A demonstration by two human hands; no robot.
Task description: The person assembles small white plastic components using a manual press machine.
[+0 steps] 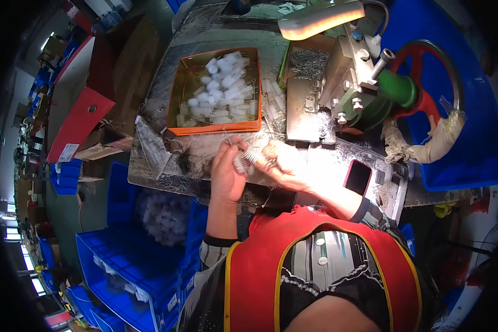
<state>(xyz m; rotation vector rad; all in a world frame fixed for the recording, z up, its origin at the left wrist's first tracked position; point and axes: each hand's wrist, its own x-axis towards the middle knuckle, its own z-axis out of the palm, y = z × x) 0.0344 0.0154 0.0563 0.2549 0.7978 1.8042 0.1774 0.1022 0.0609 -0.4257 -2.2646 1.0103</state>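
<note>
Close in front of the orange-rimmed tray (172, 99), my two hands meet over the near edge of the worktable. My left hand (227, 174) is closed around small whitish ribbed plastic pieces (242, 164). Against them, the fingers of my right hand (288, 165) pinch a similar ribbed piece (252, 154). My fingers partly cover these pieces, so their full shape is hidden. Inside the tray lies a heap of white pieces (221, 83), some smooth and rounded, others ribbed like combs. More ribbed pieces (273, 99) lie on the table along the tray's right side.
At the right stands a bench machine with a green body (399, 88) and a red-spoked handwheel (418, 55), below a lit lamp (322, 21). A phone (358, 178) lies near my right forearm. Blue bins (130, 276) stand lower left; a red box (77, 105) is left.
</note>
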